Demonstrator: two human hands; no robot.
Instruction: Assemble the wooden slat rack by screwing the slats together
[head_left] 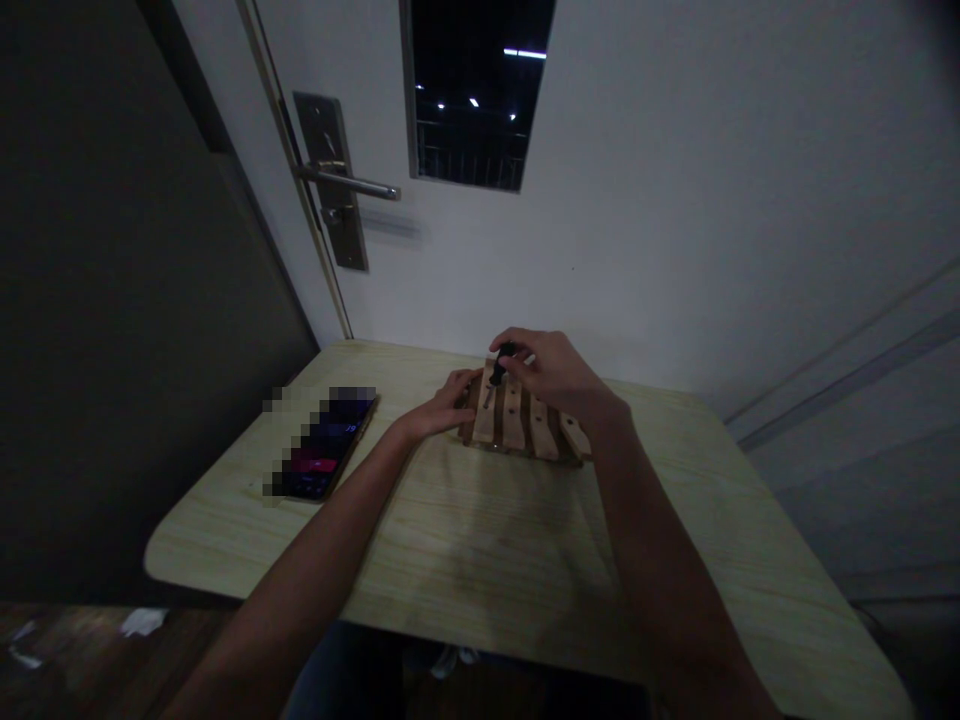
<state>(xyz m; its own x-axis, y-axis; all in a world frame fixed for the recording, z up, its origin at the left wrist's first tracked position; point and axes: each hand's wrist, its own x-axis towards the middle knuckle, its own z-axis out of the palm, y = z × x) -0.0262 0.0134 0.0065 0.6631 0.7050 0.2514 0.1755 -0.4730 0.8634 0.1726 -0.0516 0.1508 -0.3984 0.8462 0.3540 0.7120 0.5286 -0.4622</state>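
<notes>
- Wooden rack (514, 428): on table (450, 520), near back edge.
- Right hand (551, 362): clamped on screwdriver (501, 366), tilted over rack, presumably for control.
- Left hand (436, 410): thumb and fingers apart at rack's left end, likely steadying it.

Single head view: near, above table (720, 520), facing forward and down, toward door (637, 200).

Black screwdriver handle (501, 366), tan wooden bars (513, 427), pale yellow wood-grained table (705, 460), white door (637, 200)
</notes>
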